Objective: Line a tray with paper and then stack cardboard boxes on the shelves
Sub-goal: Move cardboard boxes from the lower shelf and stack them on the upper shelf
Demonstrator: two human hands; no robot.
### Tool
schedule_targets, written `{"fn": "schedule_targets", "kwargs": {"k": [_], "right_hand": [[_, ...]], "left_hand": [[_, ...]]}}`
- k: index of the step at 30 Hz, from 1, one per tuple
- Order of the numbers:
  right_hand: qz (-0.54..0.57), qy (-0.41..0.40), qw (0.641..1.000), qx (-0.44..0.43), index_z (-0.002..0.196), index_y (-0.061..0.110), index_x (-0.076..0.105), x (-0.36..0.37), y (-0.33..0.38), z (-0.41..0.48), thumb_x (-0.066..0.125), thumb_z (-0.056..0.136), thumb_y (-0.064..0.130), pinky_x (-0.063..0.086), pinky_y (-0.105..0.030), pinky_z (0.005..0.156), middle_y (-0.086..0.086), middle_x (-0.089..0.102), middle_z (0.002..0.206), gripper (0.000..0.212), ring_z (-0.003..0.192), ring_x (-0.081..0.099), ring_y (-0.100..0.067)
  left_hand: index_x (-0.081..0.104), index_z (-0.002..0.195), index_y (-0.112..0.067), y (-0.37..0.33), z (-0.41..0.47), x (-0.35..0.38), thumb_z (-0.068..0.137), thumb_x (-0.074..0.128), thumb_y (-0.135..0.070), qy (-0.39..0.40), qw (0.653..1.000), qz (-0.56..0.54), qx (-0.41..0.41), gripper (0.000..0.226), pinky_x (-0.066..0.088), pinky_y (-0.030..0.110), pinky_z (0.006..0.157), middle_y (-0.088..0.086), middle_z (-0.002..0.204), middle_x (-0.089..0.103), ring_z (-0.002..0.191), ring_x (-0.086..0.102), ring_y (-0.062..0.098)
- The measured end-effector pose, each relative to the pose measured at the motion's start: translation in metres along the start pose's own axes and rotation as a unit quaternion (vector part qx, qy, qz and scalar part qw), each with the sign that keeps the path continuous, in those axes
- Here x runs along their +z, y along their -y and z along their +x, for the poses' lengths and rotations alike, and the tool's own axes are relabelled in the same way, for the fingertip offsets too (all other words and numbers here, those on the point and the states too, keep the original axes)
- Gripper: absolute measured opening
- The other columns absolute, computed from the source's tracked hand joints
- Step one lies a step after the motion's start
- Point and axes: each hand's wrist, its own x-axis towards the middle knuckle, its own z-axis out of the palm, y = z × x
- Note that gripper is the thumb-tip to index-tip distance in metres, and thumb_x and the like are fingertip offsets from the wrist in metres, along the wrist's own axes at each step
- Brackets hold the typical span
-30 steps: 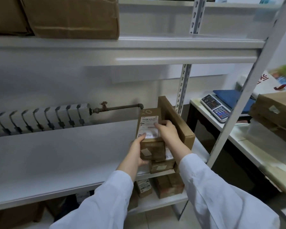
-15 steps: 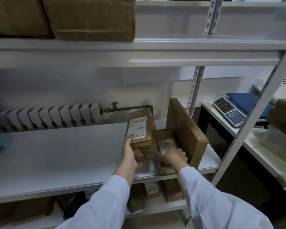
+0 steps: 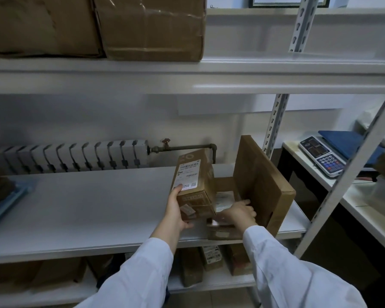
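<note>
The left hand (image 3: 178, 211) grips a tall brown cardboard box with a white shipping label (image 3: 195, 185). Its thumb is on the label's lower corner and its fingers curl under the near bottom edge. The box is tilted, leaning back, over the right part of the pale grey metal middle shelf (image 3: 87, 207). Whether its base touches the shelf cannot be told.

Just to its right sit small brown cardboard boxes (image 3: 223, 201), between it and a large flat brown cardboard box (image 3: 262, 185) that stands on edge at the shelf's right end. The right hand (image 3: 239, 213) lies over the small boxes with its fingers reaching toward the flat box; I cannot tell whether it grips anything. Both arms wear white sleeves (image 3: 287, 270).

A light blue tray (image 3: 7, 203) lies at the shelf's far left. Big brown cartons (image 3: 151, 27) sit on the upper shelf (image 3: 276, 70), and a white ribbed radiator (image 3: 76, 156) runs along the wall behind. More small cartons (image 3: 211, 258) stand on the lowest shelf. Off to the right, a pale surface (image 3: 365, 207) carries a grey weighing scale with a keypad (image 3: 322, 156).
</note>
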Motion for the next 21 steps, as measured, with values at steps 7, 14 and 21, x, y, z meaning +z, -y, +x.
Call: {"fn": "schedule_targets", "kwargs": {"k": [7,14,21], "right_hand": [[0.258,0.115,0.959,-0.007,0.137,0.007,0.031,0.012,-0.019,-0.002,0.073,0.079,0.011,0.042,-0.033,0.093,-0.015,0.046,0.135,0.072,0.121,0.047,-0.031],[0.458,0.2,0.866,0.032,0.133,0.01,0.042,0.026,-0.027,-0.003,0.067,0.08,0.021,0.05,-0.027,0.054,-0.014,0.068,0.093,0.06,0.068,0.067,-0.026],[0.491,0.214,0.844,0.038,0.126,0.013,0.048,0.036,-0.029,-0.005,0.07,0.075,0.039,0.044,-0.035,0.058,-0.017,0.064,0.094,0.061,0.081,0.061,-0.03]], "left_hand": [[0.054,0.119,-0.015,0.006,-0.014,-0.015,0.081,0.058,-0.051,0.008,1.0,-0.005,-0.011,0.052,0.04,0.051,0.093,0.015,0.107,0.062,0.099,0.055,0.034],[0.055,0.11,-0.014,0.005,-0.022,-0.029,0.073,0.066,-0.055,-0.022,0.998,-0.019,-0.052,0.056,0.046,0.044,0.089,0.015,0.107,0.06,0.1,0.054,0.032],[0.059,0.102,-0.012,0.007,-0.03,-0.041,0.072,0.059,-0.063,-0.009,0.997,-0.023,-0.071,0.059,0.045,0.041,0.083,0.015,0.104,0.063,0.103,0.056,0.032]]}}
